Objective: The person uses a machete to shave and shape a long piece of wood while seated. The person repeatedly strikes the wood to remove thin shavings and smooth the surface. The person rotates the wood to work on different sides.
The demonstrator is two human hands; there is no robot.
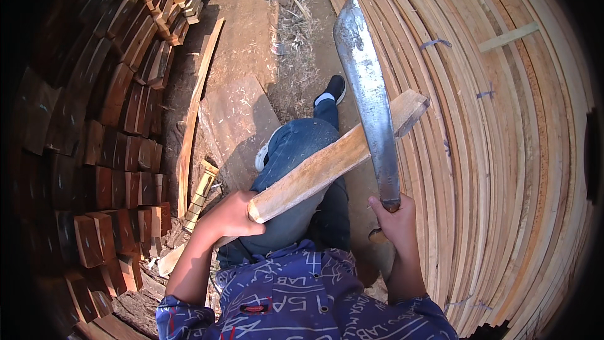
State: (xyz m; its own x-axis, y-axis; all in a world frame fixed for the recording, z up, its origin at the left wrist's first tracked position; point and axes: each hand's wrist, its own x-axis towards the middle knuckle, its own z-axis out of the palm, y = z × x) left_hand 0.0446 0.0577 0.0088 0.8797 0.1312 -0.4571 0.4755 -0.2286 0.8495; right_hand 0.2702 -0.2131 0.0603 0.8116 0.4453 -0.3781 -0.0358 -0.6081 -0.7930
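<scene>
My left hand (236, 217) is closed at the near end of a squared wooden block (308, 176). The block slants up to the right across my jeans-clad leg (299, 141). In my right hand (397, 217) is the handle of a machete (368, 88), its broad, scuffed steel blade pointing up and away. The blade passes in front of the block close to its far end; whether the two touch, I cannot tell. Part of the wooden handle (377, 235) shows below my right fingers.
Stacked wood pieces (119, 101) rise on the left. Long planks (478, 151) lie piled on the right. A flat board (236, 113), a long strip of wood (198, 101), a yellow tube-like object (202, 192) and wood shavings (296, 44) lie on the ground.
</scene>
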